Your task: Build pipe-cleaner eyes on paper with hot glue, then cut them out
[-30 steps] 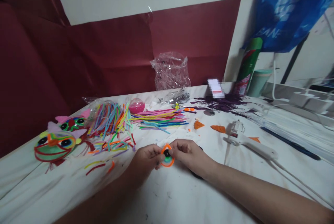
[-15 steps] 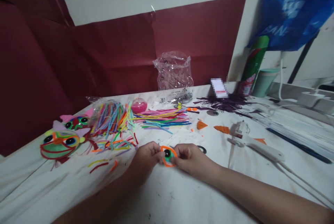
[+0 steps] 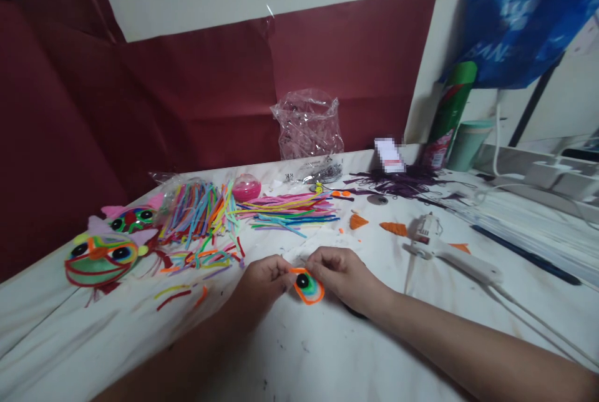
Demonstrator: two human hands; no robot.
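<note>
Both my hands meet over the white table [image 3: 327,358] and pinch a small craft eye [image 3: 306,286]: a black centre, green ring and orange pipe-cleaner rim. My left hand [image 3: 262,282] grips its left edge with closed fingers. My right hand [image 3: 339,276] pinches its upper right edge. The eye hangs tilted just above the tabletop. Loose coloured pipe cleaners [image 3: 281,210] lie behind my hands.
Two finished cat-like faces [image 3: 100,256] sit at the left. A white glue gun [image 3: 447,251] with its cord lies to the right. Orange cut pieces [image 3: 392,228], purple scraps [image 3: 402,182], a pink capsule [image 3: 246,188], a clear plastic bag [image 3: 307,126], a green can [image 3: 447,116] and a teal cup [image 3: 470,145] stand further back.
The craft eye has been turned and lowered slightly between my fingers; its orange rim now points down to the right. Both hands stay pinched on it.
</note>
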